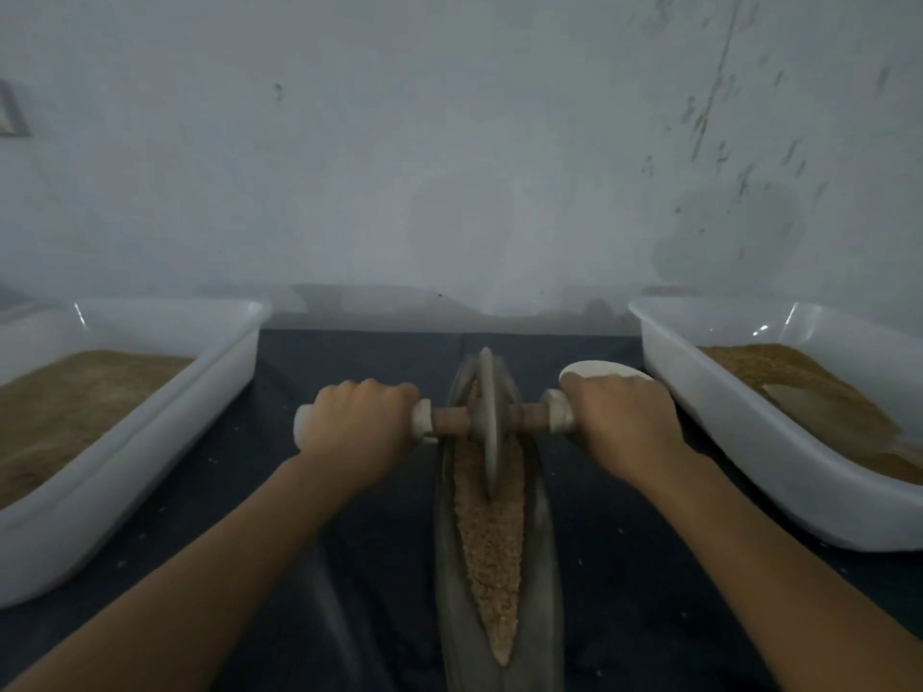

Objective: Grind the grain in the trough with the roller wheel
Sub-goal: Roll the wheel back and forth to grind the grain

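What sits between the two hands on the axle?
Head view: the roller wheel, standing in the trough on the grain, between left hand and right hand.

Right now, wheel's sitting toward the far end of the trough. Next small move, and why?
Probably roll the wheel back toward the body. It stands in the far half of the trough, while most of the visible grain lies coarse in the near half. Left hand and right hand each grip an axle handle, so an even pull looks ready.
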### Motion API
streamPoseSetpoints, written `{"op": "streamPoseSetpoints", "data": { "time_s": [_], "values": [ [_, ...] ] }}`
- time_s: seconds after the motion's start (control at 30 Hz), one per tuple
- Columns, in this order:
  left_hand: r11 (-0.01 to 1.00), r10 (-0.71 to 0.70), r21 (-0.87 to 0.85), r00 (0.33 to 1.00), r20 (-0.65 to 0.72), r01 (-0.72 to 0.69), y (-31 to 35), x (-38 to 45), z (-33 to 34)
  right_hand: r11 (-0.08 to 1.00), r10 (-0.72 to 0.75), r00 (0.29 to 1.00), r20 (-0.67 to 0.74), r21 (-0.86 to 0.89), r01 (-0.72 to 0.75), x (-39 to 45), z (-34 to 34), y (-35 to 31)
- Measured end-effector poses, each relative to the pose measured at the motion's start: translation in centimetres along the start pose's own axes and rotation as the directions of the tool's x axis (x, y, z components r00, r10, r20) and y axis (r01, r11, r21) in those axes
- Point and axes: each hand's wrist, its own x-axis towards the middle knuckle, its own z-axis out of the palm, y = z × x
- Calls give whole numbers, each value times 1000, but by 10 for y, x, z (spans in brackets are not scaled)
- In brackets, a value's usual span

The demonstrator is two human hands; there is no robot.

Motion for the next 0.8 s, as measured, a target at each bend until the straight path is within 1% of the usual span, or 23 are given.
{"op": "streamPoseSetpoints", "data": {
  "time_s": [0.07, 0.13, 0.17, 0.2, 0.23, 0.27, 0.3, 0.33, 0.37, 0.4, 0.47, 0.53, 0.57, 0.63, 0.7, 0.8],
  "values": [
    [1000, 0, -23, 1000, 1, 0, -1, 4, 2, 1000, 1, 1000, 1, 14, -1, 7, -2, -1],
    [999, 8, -40, 1000, 22, -7, -2, -8, -4, 1000, -24, 1000, 9, 4, 23, -9, -11, -3],
    [999, 19, -49, 999, 39, -17, -3, -18, -9, 999, -50, 999, -5, -22, 50, -24, -17, -4],
    [998, 44, -38, 998, 44, -42, -4, -31, -14, 997, -77, 996, -49, -24, 76, -41, -24, -6],
    [995, 99, -21, 995, 7, -98, -6, -45, -19, 995, -94, 990, -106, 10, 95, -58, -30, -6],
    [983, 182, 20, 981, -60, -181, -8, -58, -26, 992, -103, 984, -149, 55, 112, -73, -36, -7],
    [966, 258, 55, 959, -118, -254, -10, -70, -33, 989, -108, 979, -175, 84, 124, -84, -40, -7],
    [957, 290, 59, 944, -157, -284, -12, -79, -38, 986, -114, 976, -186, 97, 133, -91, -42, -5],
    [959, 283, 38, 946, -159, -281, -15, -83, -40, 986, -117, 975, -188, 98, 137, -94, -42, -5],
    [964, 264, 27, 955, -132, -263, -15, -83, -38, 986, -114, 977, -181, 97, 133, -92, -41, -5],
    [979, 201, 41, 976, -85, -198, -10, -72, -29, 991, -101, 982, -159, 70, 113, -77, -34, -7],
    [996, 91, 20, 996, -27, -90, -8, -49, -14, 995, -93, 987, -128, -39, 89, -49, -22, -7],
    [999, 54, -10, 999, -8, -54, -7, -36, -6, 992, -89, 989, -118, -104, 77, -32, -15, -6],
    [999, 16, -48, 1000, -1, -16, -8, -13, 6, 986, -77, 992, -100, -154, 61, -2, -2, -2],
    [998, -2, -56, 1000, -28, 1, -7, 1, 12, 985, -62, 993, -97, -164, 46, 15, 3, 0],
    [1000, 15, -11, 999, -50, -16, -3, -5, 3, 997, -44, 997, -58, -69, 40, 5, 1, -1]
  ]
}}
